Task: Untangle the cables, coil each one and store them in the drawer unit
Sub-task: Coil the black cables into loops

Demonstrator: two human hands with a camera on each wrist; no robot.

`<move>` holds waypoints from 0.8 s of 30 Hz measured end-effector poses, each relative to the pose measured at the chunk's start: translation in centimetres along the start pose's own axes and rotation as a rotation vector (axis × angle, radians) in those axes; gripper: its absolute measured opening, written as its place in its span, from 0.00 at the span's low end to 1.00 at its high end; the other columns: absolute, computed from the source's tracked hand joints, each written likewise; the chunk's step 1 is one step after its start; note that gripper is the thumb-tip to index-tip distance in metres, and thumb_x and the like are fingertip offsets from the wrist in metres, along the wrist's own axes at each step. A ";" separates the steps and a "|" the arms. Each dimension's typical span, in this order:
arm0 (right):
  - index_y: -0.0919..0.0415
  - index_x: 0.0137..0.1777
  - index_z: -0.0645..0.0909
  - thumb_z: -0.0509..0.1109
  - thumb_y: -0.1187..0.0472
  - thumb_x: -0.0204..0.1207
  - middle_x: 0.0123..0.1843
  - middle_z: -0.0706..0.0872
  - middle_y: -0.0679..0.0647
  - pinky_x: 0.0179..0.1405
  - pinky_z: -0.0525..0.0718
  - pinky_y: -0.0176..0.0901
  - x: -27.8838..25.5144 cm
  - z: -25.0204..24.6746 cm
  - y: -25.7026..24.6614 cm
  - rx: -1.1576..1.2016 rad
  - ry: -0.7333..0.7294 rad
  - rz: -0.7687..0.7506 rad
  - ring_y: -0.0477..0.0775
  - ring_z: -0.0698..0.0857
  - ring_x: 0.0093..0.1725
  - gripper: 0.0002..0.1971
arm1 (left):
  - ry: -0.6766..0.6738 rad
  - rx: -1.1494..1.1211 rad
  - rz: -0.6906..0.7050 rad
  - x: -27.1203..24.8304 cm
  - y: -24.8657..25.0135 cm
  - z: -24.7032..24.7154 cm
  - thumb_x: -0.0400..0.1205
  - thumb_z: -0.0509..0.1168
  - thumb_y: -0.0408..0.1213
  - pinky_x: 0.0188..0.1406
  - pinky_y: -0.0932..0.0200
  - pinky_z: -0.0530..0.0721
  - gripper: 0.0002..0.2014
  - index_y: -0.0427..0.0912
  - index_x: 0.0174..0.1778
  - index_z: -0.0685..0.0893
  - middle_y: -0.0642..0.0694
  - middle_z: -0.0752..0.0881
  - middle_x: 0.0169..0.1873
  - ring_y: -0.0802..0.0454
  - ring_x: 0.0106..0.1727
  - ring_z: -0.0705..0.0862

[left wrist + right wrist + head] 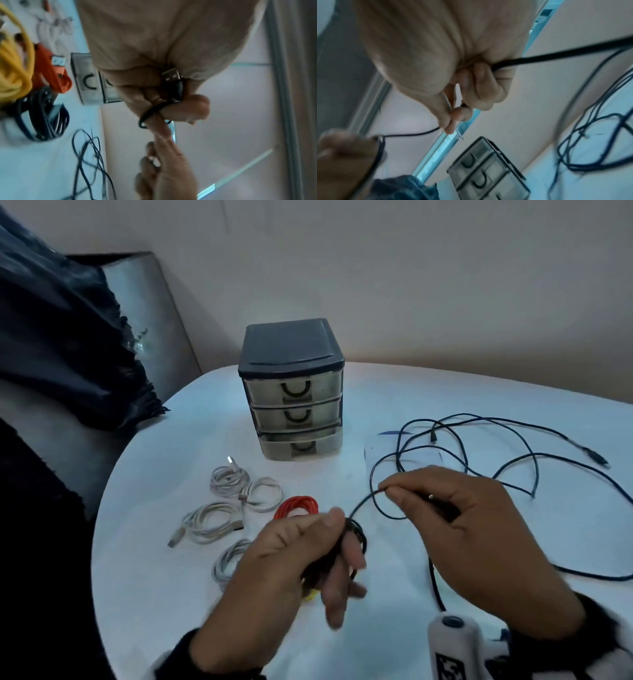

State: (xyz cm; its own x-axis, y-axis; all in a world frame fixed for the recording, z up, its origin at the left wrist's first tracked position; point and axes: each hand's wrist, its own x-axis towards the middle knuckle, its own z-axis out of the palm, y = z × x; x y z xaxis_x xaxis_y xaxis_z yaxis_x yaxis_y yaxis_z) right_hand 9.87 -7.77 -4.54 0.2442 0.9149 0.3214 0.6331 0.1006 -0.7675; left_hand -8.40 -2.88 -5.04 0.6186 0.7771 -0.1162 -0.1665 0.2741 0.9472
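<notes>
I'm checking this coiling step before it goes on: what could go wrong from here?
1. The loose dark cables on the table still cross each other, so pulling with the right hand may tighten a knot.
2. The left hand grips the coil by few fingers; loops could slip off.

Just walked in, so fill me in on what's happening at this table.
A person is winding a dark cable into a coil. The left hand grips the loops made so far, and the right hand pinches the next stretch to feed it over. The rest of that cable lies loose on the white table. Four white coils and a red coil lie beside the drawer unit, not yet stored.
</notes>
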 end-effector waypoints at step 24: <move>0.41 0.44 0.87 0.67 0.51 0.80 0.33 0.87 0.36 0.26 0.73 0.28 -0.8 -0.6 -1.1 -0.057 -0.034 0.067 0.40 0.77 0.22 0.08 | -0.025 -0.365 0.071 0.6 -0.5 1.7 0.82 0.61 0.42 0.38 0.58 0.87 0.18 0.35 0.40 0.92 0.49 0.71 0.18 0.54 0.18 0.74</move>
State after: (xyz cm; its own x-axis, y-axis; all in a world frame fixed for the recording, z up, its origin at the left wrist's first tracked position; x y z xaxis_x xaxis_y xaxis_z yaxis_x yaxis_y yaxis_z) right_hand 9.43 -8.87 -3.62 0.2629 0.9316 0.2511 0.6575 0.0175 -0.7533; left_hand -6.63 -3.54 -5.07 0.6136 0.7885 -0.0422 -0.4698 0.4075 0.7831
